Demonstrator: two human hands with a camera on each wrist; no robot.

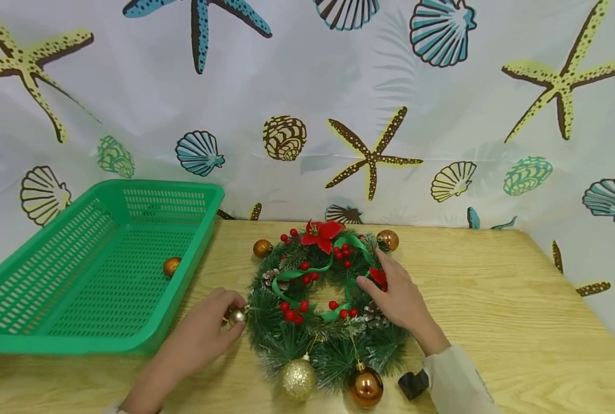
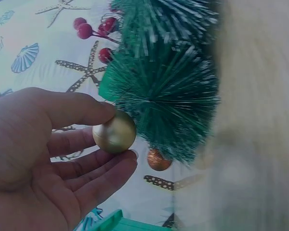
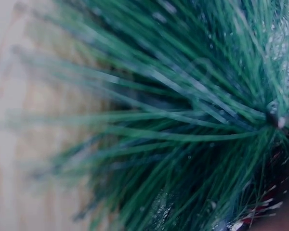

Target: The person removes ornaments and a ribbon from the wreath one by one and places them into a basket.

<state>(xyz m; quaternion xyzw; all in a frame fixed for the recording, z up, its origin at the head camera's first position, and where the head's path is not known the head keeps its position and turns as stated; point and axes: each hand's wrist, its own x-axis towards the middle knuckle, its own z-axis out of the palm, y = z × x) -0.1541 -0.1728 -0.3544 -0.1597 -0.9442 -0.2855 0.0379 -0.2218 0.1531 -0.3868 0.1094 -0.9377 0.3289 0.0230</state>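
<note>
A green Christmas wreath [image 1: 281, 293] with red berries, pinecones, a green ribbon and a red flower [image 1: 321, 234] lies on the table. Beside its left edge my left hand [image 1: 203, 330] pinches a small gold bauble [image 2: 114, 132] between thumb and fingers. My right hand [image 1: 397, 293] rests on the wreath's right side, fingers spread over the greenery. A glittery gold bauble [image 1: 298, 379] and a shiny copper bauble [image 1: 366, 387] sit at the front edge. Two more orange-copper baubles, one at the upper left [image 1: 262, 248] and one at the upper right [image 1: 388, 240], touch the rim. Close greenery fills the right wrist view.
A green plastic basket [image 1: 154, 339] stands at the left, holding an orange bauble [image 1: 171, 266] near its right wall. A small black object [image 1: 413, 384] lies by my right sleeve. Behind the wooden table [image 1: 493, 299] hangs a cloth [image 1: 297, 75] printed with shells and starfish.
</note>
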